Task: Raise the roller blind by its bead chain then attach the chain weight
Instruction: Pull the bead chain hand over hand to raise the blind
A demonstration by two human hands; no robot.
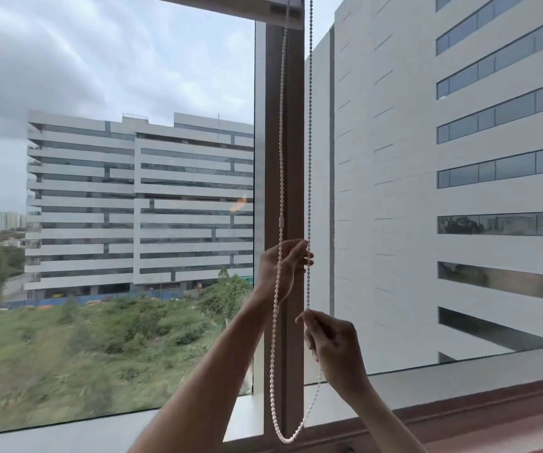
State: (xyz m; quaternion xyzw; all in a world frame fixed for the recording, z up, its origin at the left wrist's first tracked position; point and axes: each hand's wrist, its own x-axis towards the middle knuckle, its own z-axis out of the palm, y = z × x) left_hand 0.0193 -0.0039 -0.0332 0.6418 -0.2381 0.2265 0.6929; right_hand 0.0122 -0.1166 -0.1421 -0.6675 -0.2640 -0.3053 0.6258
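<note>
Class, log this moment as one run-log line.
left hand: pinches bead chain right strand | right hand: pinches same strand lower | loop hangs free | weight: not seen

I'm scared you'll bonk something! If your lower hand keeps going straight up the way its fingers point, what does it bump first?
Probably the left hand, which grips the same strand of the bead chain right above the right hand. Nothing else shows between them, though depth is hard to judge.

High-floor room, large window (116,191), office blocks (139,204) outside, scrubland below
</note>
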